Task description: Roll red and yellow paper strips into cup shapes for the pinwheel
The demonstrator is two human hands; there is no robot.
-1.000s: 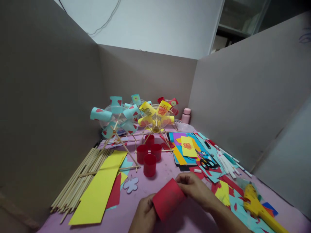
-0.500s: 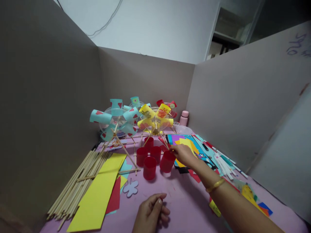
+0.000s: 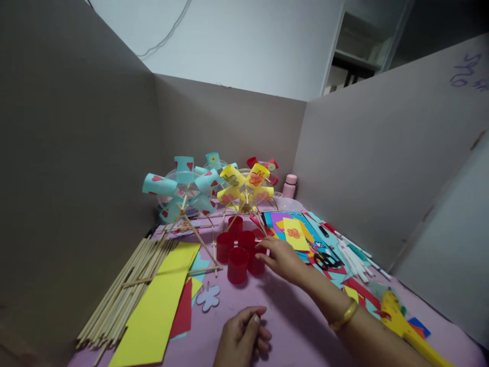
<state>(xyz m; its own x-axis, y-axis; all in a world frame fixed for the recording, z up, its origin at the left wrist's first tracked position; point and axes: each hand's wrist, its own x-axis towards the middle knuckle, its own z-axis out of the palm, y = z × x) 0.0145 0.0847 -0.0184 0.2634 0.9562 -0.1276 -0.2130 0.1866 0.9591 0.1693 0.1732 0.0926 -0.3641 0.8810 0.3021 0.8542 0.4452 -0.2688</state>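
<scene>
Head view, five red cylinders clustered, open right hand at rightmost

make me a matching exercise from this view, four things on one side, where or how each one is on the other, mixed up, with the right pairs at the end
Things
1. left hand
2. right hand
3. glue gun
4. bottle

Place, colour or state
A. pink, near the far end of the table
B. fingers curled, low in the middle of the picture
C. at the rightmost red tube of the cluster
D. yellow, toward the lower right corner

Pairs: 1-B, 2-C, 3-D, 4-A
</scene>
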